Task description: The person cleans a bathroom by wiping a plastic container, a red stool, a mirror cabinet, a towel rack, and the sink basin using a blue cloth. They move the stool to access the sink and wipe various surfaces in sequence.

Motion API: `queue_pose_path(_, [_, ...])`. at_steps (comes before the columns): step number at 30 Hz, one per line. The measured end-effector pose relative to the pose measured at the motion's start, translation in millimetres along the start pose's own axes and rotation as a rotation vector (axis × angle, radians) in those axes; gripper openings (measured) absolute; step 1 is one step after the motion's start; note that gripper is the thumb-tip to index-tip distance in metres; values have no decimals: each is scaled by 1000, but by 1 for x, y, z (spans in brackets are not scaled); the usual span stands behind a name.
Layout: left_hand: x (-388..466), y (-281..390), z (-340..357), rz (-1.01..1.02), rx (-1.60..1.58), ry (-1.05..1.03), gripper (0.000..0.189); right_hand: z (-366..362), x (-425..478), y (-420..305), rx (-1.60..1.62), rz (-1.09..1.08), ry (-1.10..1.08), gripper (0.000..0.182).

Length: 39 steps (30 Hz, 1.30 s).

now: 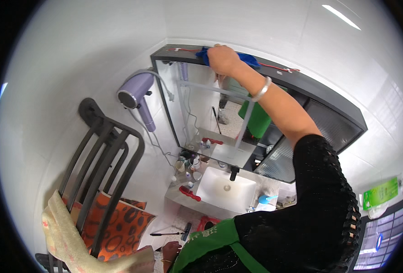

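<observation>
My right hand (223, 59) is closed on a blue cloth (249, 60) on the top of a dark mirror cabinet (324, 92). The cloth lies over a thin red cord (276, 67) that runs along the cabinet top. Low in the view, my left hand (171, 250) hangs beside the green apron (211, 235); its fingers are partly bent, and whether it holds anything cannot be made out. The cabinet's mirror (201, 102) reflects part of the room and a green garment.
A purple hair dryer (136, 90) hangs left of the cabinet. Below are a white washbasin (227, 187), a red hairbrush (189, 194) and bottles. A dark metal towel rack (99, 177) holds a yellowish towel (65, 235). A green tissue pack (380, 193) is at right.
</observation>
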<state>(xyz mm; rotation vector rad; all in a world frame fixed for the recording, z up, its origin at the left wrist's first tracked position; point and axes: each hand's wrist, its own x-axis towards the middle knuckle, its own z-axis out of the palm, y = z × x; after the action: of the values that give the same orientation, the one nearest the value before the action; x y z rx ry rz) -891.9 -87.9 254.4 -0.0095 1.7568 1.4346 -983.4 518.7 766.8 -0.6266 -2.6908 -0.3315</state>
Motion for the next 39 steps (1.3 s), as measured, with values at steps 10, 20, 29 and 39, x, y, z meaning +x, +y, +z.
queue_pose_path(10, [-29,-54,-21,136,147,44,25,21,167,-34,175,-57,241,31])
queue_pose_path(20, [-20,75,24,-80,-13,34,26,65,179,-59,194,-211,-184,41])
queue_pose_path(29, [2,98,17,-100,112,50,28,19,73,58,180,-203,-88,39])
queue_pose_path(39, [16,88,15,-62,112,-9,29,-26,31,104,-90,50,244,36])
